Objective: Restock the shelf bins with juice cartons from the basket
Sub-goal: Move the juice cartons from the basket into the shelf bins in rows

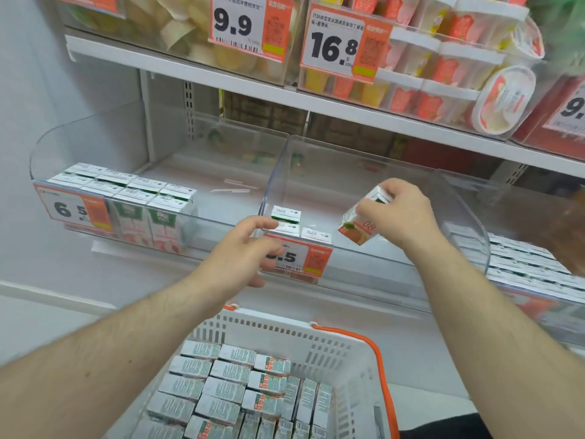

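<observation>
Middle bin (373, 191): clear walls, curved front rim, most of floor bare; three cartons (286, 218) upright at front-left corner behind price tag (297, 256). Left bin (95, 147) holds two rows at front-left, rest bare. Right hand (400, 213) above middle bin, fingers clamped on tilted carton (359, 228), white with orange fruit print. Left hand (245, 248) at bin's front-left rim, fingers loosely apart, empty. Basket (332, 350) below, packed with cartons.

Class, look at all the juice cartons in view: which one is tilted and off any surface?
The carton gripped in the right hand, tilted over the middle bin; all others sit in bins or the basket.
</observation>
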The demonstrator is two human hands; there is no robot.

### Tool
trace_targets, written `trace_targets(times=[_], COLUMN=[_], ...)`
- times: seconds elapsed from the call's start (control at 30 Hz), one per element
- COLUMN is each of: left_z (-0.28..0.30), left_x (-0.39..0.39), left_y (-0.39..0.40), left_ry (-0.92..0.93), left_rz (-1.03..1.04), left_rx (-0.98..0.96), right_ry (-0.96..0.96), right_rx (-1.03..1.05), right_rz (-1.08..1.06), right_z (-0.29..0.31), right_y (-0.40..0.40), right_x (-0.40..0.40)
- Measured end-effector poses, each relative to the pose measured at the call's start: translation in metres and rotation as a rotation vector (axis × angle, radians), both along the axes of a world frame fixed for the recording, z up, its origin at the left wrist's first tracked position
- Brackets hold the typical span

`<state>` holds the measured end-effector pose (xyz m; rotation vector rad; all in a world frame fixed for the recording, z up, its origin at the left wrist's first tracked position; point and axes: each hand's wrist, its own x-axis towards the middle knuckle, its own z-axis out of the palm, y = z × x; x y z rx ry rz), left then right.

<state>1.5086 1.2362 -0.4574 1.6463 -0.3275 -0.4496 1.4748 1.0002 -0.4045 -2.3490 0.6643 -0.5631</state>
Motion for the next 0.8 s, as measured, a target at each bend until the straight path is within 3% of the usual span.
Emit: trace_targets(times=[0.17,0.33,0.5,0.8], left_z=[-0.007,-0.009,-0.01,-0.009], left_x=[0.0,0.0,0.0,-0.002], left_y=[-0.003,-0.006,-0.007,-0.007], left_ry=[0.024,0.03,0.044,0.066], left_rz=[-0.116,-0.16,-0.178,-0.179], left_rx=[0.061,0.051,0.058,0.071], right_ry=[0.325,0.385,0.562,0.592], right_rx=[0.025,0.101,0.04,0.086], right_rz=[0.14,0.226,0.323,0.417], right_z=[-0.013,-0.015,-0.02,-0.012], right_y=[0.002,0.003,0.009,0.011], right_x=[0.011,0.017,0.016,0.005])
